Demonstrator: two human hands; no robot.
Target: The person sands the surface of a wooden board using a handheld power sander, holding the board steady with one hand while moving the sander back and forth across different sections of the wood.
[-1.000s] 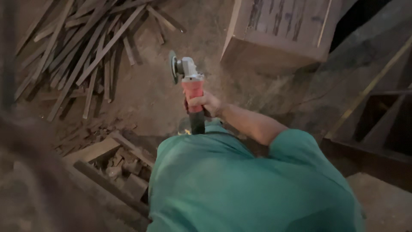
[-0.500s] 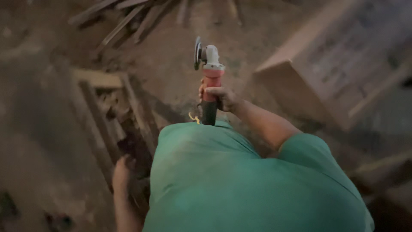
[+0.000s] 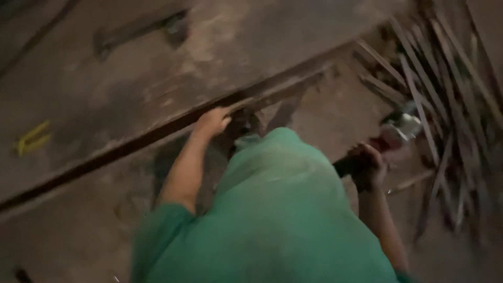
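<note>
Green cloth fills the lower middle of the blurred, dim view: the shirt (image 3: 272, 220) of the person wearing the camera, seen from above. Their left hand (image 3: 212, 121) reaches forward and rests on the dark edge of a long worn slab (image 3: 157, 68), fingers curled over that rim. Their right hand (image 3: 367, 166) hangs out to the side, fingers wrapped tight around the body of a grinder (image 3: 390, 139), a stubby power tool with a red middle, a dark rear end and a pale metal head pointing away toward the upper right. Its disc is lost in blur, so whether it spins cannot be told. Just beyond the head lies a loose heap of thin wood strips (image 3: 445, 94), long, narrow and crossing one another on a dusty earthen floor (image 3: 335, 105). The slab looks rough, grey-brown and scuffed, with a dark straight lip running diagonally; a small yellow object (image 3: 32, 137) lies on it well to the left. Judging from this, the main risk is the head swinging into the strips nearby, which could snag the disc and jerk the tool, since only one hand steadies it. The tool also hangs close to the person's side, so loose shirt cloth could catch. Leaning weight on the rough lip could cost the left hand its hold or a splinter.
</note>
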